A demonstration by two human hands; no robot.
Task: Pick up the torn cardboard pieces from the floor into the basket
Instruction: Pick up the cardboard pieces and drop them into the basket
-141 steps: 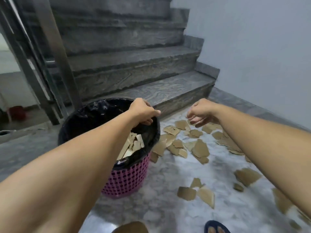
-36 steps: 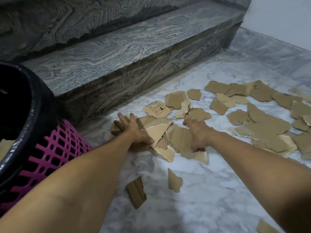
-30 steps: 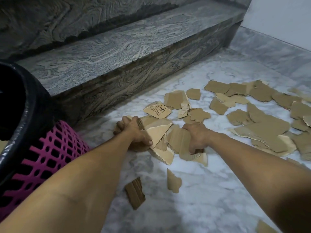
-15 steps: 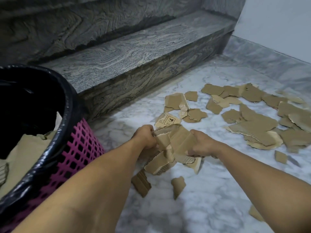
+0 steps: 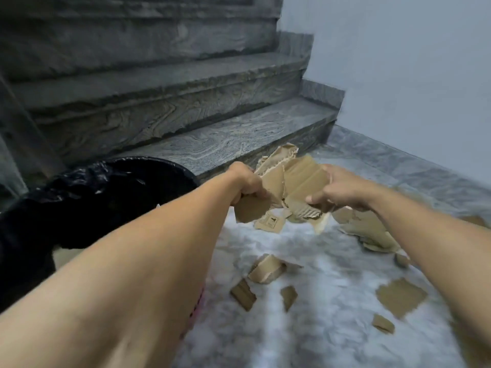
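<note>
**Armful of cardboard heading for the basket, keep it squeezed together**

The fingers of the left hand are curling tight around the left edge of a bundle of torn cardboard pieces, and the right hand is clamping the other side the same way. So the stack is sitting squeezed between both hands, up off the floor, with a few ragged bits hanging loose underneath.

Looks like the carry-over step. To do it well, the person probably wants to be pressing the hands toward each other so the middle pieces aren't sliding out, and moving the whole lot left until it's right above the opening before letting go.

The basket, lined with a black bag, is sitting just left of the left hand and lower down, near the bottom stair. The bundle isn't over it yet.

Plenty of scraps are lying on the marble below and off to the right, so there's more scooping to come.
</note>
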